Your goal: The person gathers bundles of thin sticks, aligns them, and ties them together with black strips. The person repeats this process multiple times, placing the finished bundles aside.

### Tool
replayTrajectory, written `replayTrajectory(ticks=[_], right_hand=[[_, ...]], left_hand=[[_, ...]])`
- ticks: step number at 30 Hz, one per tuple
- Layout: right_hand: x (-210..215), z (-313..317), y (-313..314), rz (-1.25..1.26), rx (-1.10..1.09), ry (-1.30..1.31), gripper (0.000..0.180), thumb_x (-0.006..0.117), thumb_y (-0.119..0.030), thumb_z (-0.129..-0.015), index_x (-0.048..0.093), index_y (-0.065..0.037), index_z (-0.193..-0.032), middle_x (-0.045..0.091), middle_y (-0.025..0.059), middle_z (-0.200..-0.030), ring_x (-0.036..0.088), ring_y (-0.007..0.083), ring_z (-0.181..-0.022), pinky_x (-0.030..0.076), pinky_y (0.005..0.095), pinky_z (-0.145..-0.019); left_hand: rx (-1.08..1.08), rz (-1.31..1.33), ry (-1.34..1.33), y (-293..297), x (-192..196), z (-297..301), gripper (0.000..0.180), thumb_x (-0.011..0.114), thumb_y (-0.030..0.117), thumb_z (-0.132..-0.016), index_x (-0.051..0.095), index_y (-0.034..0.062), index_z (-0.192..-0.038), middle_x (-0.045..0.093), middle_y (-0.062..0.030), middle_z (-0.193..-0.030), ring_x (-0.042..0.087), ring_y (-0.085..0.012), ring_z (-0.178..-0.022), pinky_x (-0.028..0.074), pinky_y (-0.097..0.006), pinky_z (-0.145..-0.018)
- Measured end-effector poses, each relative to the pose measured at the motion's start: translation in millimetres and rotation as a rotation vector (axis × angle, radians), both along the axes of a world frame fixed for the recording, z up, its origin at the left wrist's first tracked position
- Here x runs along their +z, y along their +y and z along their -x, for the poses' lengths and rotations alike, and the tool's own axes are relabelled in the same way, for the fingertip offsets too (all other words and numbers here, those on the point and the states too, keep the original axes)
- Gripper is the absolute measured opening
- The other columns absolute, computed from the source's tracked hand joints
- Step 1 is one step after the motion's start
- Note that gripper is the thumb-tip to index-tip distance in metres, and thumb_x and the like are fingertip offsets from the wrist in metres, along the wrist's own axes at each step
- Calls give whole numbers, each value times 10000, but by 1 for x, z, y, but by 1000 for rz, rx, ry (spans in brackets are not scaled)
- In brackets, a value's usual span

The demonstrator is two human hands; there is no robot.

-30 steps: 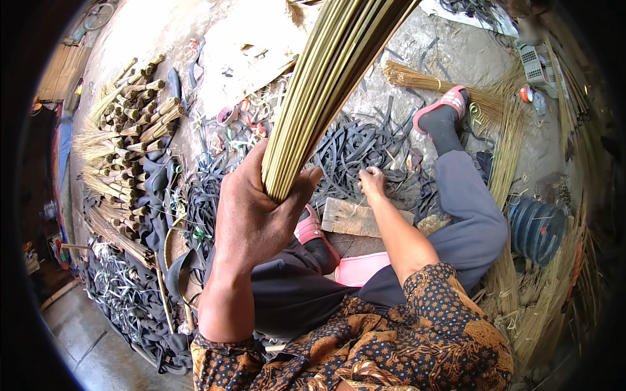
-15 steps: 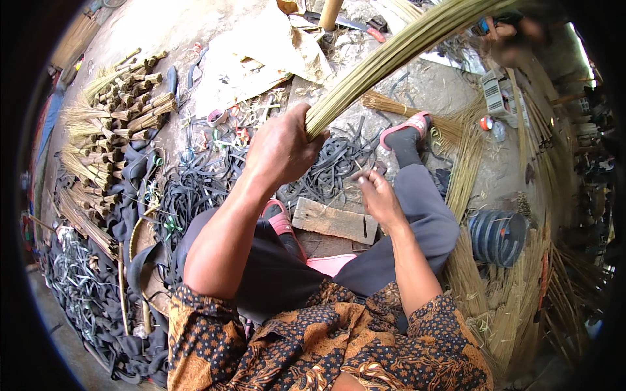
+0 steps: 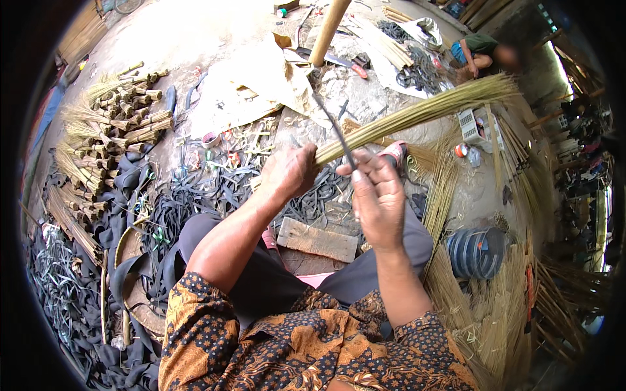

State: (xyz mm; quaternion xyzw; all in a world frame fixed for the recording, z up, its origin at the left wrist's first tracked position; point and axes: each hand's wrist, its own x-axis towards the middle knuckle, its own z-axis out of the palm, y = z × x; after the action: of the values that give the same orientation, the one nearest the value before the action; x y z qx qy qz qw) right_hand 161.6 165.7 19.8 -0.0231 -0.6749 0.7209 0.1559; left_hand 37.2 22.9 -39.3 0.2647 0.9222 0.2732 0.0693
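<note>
A long bundle of thin greenish broom sticks (image 3: 417, 112) slants up to the right from my left hand (image 3: 287, 173), which is wrapped round its near end. Its tips fan out a little at the far right. Close beside the gripped end is my right hand (image 3: 378, 199), with a thin dark strip (image 3: 336, 127) between its thumb and fingers. The strip rises up and to the left, passing in front of the bundle. Below my hands, a wooden block (image 3: 317, 239) lies between my legs, near a heap of black strips (image 3: 202, 195).
Tied stick bundles (image 3: 124, 120) are stacked at the left. A clear ribbed container (image 3: 476, 253) and loose sticks (image 3: 499, 313) lie at the right. Beyond are a wooden post (image 3: 328, 32), a red-handled knife (image 3: 349, 64), a white crate (image 3: 473, 126) and another person (image 3: 479, 51).
The bundle has swung lower and toward level. My right hand has risen from near my knee to beside the bundle, and the dark strip now shows in it.
</note>
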Motion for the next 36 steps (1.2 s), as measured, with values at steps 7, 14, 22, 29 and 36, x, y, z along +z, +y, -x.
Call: replayTrajectory(ticks=[7,14,22,29,36], right_hand=[[-42,-10,-21,-9,-142,-131,299,569,-45,-1052,520,17,-1340,722,132,-1074,488,1,-536,410,165,-459],[-30,-8,-25,-100,-160,-80,288,563,-36,-1052,521,20,-1331,721,140,-1074,513,12,-549,431,166,-479],[-34,-14,-12,-71,-106,-151,315,581,-39,-1048,521,5,-1354,683,52,-997,548,37,-703,466,194,-630],[-71,-44,43,-538,61,-276,195,586,-175,-1078,640,-11,-1167,648,45,-828,597,139,-746,468,290,-704],[-70,-26,74,-1034,131,107,177,718,-204,-946,653,-41,-968,689,103,-900,688,311,-856,536,411,-757]], left_hand=[[13,-15,-48,-1,-6,-2,325,686,336,-950,637,42,-1080,719,-253,-857,713,-455,-824,559,-546,-718],[23,-110,43,1,-13,-3,431,701,336,-943,545,30,-1204,707,-265,-814,712,-456,-799,555,-543,-687],[25,-43,-27,-2,-3,-4,330,708,358,-930,640,57,-1047,714,-245,-832,719,-448,-821,561,-549,-707],[-141,-213,-340,-10,23,-13,306,815,266,-866,729,19,-1025,698,-177,-750,678,-255,-694,552,-424,-697],[-692,-333,-1183,0,36,-46,352,872,335,-877,689,35,-865,611,26,-649,561,-76,-555,455,-250,-508]])
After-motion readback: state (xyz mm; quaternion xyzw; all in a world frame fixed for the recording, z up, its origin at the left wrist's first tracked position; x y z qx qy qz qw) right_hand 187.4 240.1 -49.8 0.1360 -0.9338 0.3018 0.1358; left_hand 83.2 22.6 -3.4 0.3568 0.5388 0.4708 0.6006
